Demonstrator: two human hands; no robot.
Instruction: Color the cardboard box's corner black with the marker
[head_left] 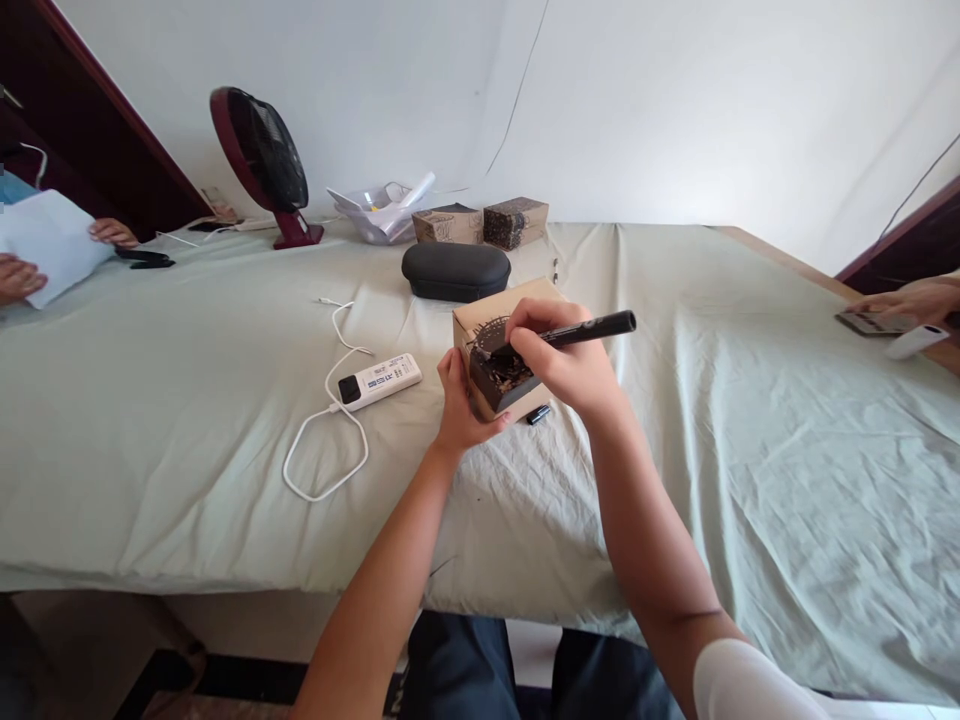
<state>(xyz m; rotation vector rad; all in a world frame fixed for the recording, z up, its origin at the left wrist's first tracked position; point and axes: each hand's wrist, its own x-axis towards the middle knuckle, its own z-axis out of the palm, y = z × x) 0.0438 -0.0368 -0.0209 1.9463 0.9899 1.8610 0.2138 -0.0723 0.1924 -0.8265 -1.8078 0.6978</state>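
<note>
Black marker [592,329] is clasped in my closed right hand [570,358], angled over the dark-patterned cardboard box [499,377]. I have my left hand [459,415] partly spread, holding the box's near left side; the box sits nearer than the black case [456,272].

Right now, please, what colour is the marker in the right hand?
The marker in the right hand is black; it shows best in the head view.
</note>
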